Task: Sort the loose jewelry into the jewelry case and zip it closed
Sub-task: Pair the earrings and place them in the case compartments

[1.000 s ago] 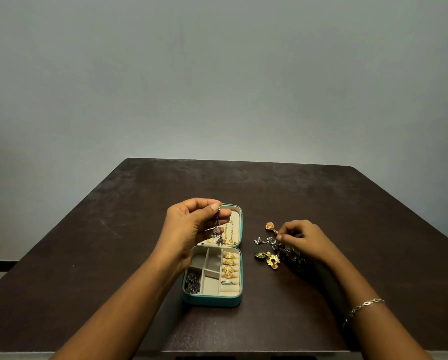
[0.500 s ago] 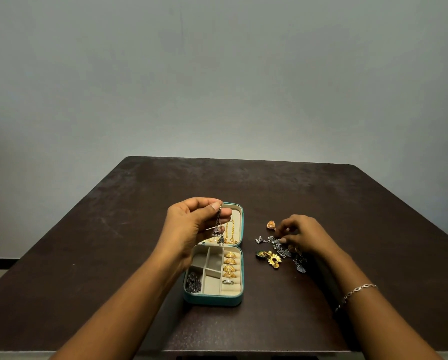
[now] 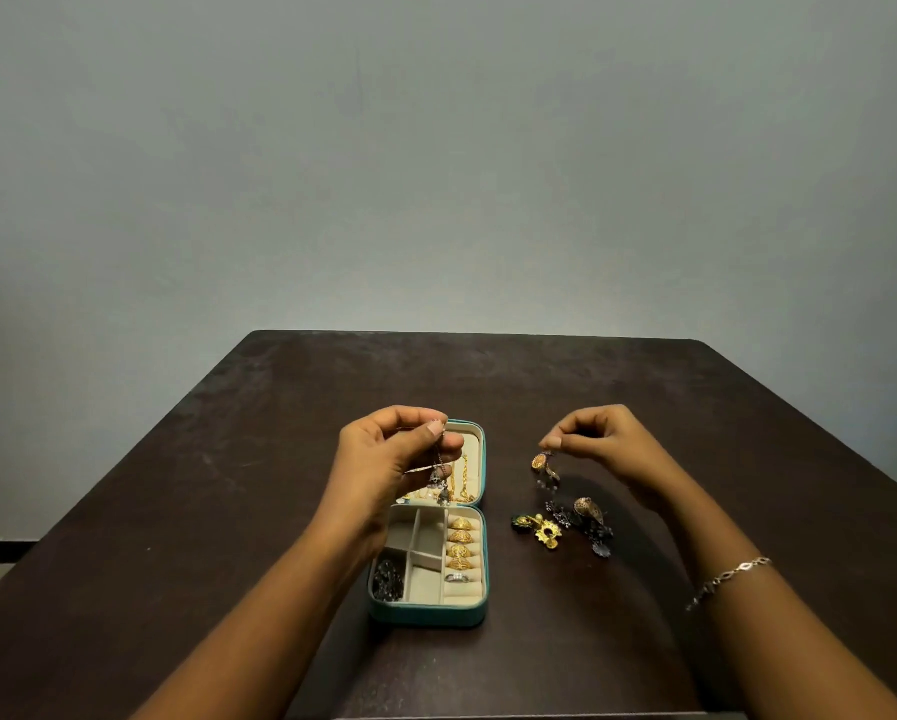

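A teal jewelry case (image 3: pixel 428 613) lies open on the dark table, cream inside. Several gold rings (image 3: pixel 462 543) sit in its right-hand ring rolls, a dark piece (image 3: pixel 386 579) fills the front left compartment, and gold chains hang in the lid (image 3: pixel 475 436). My left hand (image 3: pixel 389 459) is above the lid, pinching a dark silver dangling earring (image 3: pixel 438 480). My right hand (image 3: pixel 599 441) is raised to the right of the case, pinching a gold dangling earring (image 3: pixel 544 467). Below it lies a pile of loose jewelry (image 3: pixel 566 524), gold and dark pieces.
The brown table (image 3: pixel 228 511) ends at a far edge before a plain grey wall. A silver bracelet (image 3: pixel 729 579) is on my right wrist. Both forearms reach in from the near edge.
My right hand has lifted off the loose pile with a gold earring pinched in its fingers. My left hand keeps the silver earring above the case lid.
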Demonstrator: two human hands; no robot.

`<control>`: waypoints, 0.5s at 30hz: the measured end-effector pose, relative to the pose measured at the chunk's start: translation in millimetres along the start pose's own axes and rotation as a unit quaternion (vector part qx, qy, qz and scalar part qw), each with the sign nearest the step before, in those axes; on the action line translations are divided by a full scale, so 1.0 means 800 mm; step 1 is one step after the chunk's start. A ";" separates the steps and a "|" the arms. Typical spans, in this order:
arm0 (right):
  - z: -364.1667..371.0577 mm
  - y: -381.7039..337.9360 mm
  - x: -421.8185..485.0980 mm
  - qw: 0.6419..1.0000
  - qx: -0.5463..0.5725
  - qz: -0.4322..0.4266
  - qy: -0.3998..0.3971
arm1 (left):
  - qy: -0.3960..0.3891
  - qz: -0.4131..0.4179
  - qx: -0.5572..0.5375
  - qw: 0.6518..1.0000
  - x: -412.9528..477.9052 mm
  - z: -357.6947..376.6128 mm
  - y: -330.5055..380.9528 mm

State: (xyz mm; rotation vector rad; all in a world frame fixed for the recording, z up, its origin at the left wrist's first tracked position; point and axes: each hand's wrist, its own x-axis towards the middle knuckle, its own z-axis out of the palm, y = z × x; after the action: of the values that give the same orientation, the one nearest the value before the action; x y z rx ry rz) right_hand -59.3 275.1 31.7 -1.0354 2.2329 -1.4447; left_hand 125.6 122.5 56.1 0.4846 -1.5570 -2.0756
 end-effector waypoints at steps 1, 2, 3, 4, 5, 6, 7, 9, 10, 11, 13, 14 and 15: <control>0.000 -0.006 -0.002 1.000 0.027 0.000 -0.004 | -0.002 0.002 0.004 1.000 0.000 0.001 -0.001; 0.001 -0.012 -0.003 0.999 0.053 0.002 -0.007 | -0.004 0.004 0.007 1.000 0.000 0.001 -0.001; 0.002 -0.018 -0.005 0.997 0.080 0.005 -0.009 | -0.007 0.006 0.010 1.000 -0.001 0.002 -0.002; 0.004 -0.024 -0.007 0.994 0.107 0.009 -0.008 | -0.011 0.009 0.014 1.000 -0.001 0.003 -0.002; 0.006 -0.030 -0.009 0.991 0.132 0.014 -0.008 | -0.016 0.012 0.018 1.000 -0.002 0.004 -0.003; 0.010 -0.035 -0.012 0.988 0.154 0.020 -0.009 | -0.021 0.014 0.021 0.999 -0.003 0.005 -0.003; 0.014 -0.041 -0.015 0.984 0.174 0.025 -0.010 | -0.027 0.017 0.027 0.999 -0.003 0.006 -0.004; 0.022 -0.051 -0.020 0.979 0.203 0.034 -0.018 | -0.035 0.025 0.044 0.998 -0.005 0.009 -0.005; 0.027 -0.056 -0.022 0.976 0.212 0.038 -0.023 | -0.038 0.031 0.053 0.997 -0.005 0.010 -0.005; 0.031 -0.060 -0.025 0.974 0.219 0.042 -0.030 | -0.040 0.038 0.060 0.997 -0.006 0.011 -0.006; 0.041 -0.067 -0.029 0.972 0.226 0.050 -0.041 | -0.042 0.052 0.074 0.995 -0.006 0.011 -0.007; 0.045 -0.070 -0.031 0.970 0.232 0.053 -0.044 | -0.046 0.061 0.083 0.994 -0.006 0.012 -0.007; 0.049 -0.072 -0.032 0.968 0.241 0.055 -0.045 | -0.051 0.072 0.093 0.992 -0.006 0.012 -0.007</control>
State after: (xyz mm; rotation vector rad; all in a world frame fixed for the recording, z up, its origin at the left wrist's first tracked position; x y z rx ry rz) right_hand 5.6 252.8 60.7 -0.7824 1.7139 -1.7293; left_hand 123.1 134.4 53.5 0.3248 -1.8004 -1.8817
